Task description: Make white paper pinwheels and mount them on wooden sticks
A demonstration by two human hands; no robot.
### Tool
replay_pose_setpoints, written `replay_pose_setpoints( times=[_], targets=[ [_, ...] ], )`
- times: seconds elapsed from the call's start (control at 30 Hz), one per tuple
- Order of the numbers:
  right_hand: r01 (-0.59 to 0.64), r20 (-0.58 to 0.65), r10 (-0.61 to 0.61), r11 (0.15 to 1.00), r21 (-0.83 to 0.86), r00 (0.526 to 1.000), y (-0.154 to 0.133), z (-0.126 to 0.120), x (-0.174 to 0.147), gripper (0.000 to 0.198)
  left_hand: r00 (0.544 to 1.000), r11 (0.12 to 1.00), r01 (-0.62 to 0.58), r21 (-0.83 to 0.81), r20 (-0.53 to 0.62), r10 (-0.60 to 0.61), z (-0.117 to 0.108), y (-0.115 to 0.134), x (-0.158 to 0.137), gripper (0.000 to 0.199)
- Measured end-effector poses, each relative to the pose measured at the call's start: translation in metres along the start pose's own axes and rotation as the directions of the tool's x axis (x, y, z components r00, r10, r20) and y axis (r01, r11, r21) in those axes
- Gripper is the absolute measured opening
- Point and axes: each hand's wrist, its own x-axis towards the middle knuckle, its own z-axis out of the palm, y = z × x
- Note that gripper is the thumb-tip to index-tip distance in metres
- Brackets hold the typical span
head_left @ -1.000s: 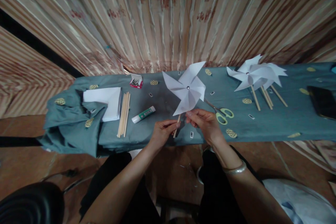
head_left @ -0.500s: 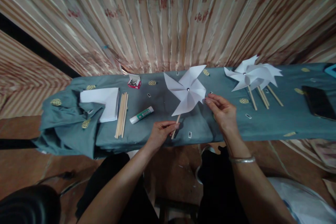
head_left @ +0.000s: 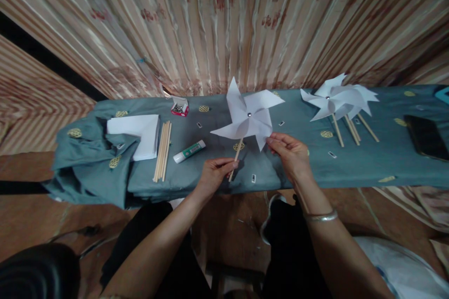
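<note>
1 pinwheel (head_left: pixel 249 120), stick (head_left: pixel 239 148) pinched w/ L hand (head_left: pixel 213 175)

At 12 o'clock, pleated beige curtain (head_left: pixel 228 32) with reddish print. At 3, dark smartphone (head_left: pixel 426 137) flat on teal-grey tablecloth (head_left: pixel 361 168) with yellow motifs. Toward 4, whitish bundle (head_left: pixel 396 264); toward 8, round black object (head_left: pixel 38 271), both partly cropped. At 6, brown floor (head_left: pixel 242 233).

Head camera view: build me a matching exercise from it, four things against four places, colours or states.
1. Middle pinwheel
2. Glue stick
3. Small box
4. Bracelet

A. Around the right forearm
B. Standing open, red and white
C. Held by its stick in the left hand
D. Lying down, green and white

Pairs: 1-C, 2-D, 3-B, 4-A
</note>
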Motion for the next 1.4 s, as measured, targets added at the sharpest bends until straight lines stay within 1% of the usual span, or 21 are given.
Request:
replay_pose_setpoints(
  times=[0.23, 0.33, 0.63, 0.9, 1.17, 1.3, 1.4],
  targets=[
    [-0.144, 0.063, 0.138, 0.983, 0.111, 0.988, -0.007, 0.014, -0.011, 0.029, 1.000, 1.000, -0.019, 0.010, -0.013, 0.020, 0.000, -0.004, 0.002, 0.040],
    [-0.186, 0.099, 0.173, 0.971, 0.150, 0.980, -0.008, 0.020, -0.015, 0.030, 1.000, 1.000, -0.021, 0.009, -0.014, 0.021, 0.000, -0.005, 0.003, 0.040],
    [-0.241, 0.173, 0.211, 0.955, 0.174, 0.962, -0.006, 0.031, -0.022, 0.029, 1.000, 1.000, -0.021, -0.004, -0.013, 0.021, 0.001, -0.004, 0.003, 0.039],
    [-0.219, 0.245, 0.183, 0.967, 0.128, 0.952, -0.008, 0.040, -0.028, 0.027, 0.999, 0.999, -0.034, 0.010, -0.010, 0.034, 0.002, -0.004, 0.002, 0.037],
    [-0.267, 0.228, 0.219, 0.942, 0.205, 0.949, -0.010, 0.038, -0.026, 0.024, 0.999, 0.999, -0.037, 0.007, -0.010, 0.037, 0.001, -0.005, 0.003, 0.035],
    [-0.314, 0.264, 0.251, 0.920, 0.232, 0.931, -0.012, 0.038, -0.027, 0.025, 0.999, 0.999, -0.038, 0.021, -0.006, 0.038, 0.001, -0.005, 0.003, 0.037],
    [-0.312, 0.282, 0.249, 0.927, 0.209, 0.927, -0.011, 0.040, -0.028, 0.026, 0.999, 0.999, -0.047, 0.026, -0.003, 0.048, 0.002, -0.004, 0.002, 0.036]
  ],
)
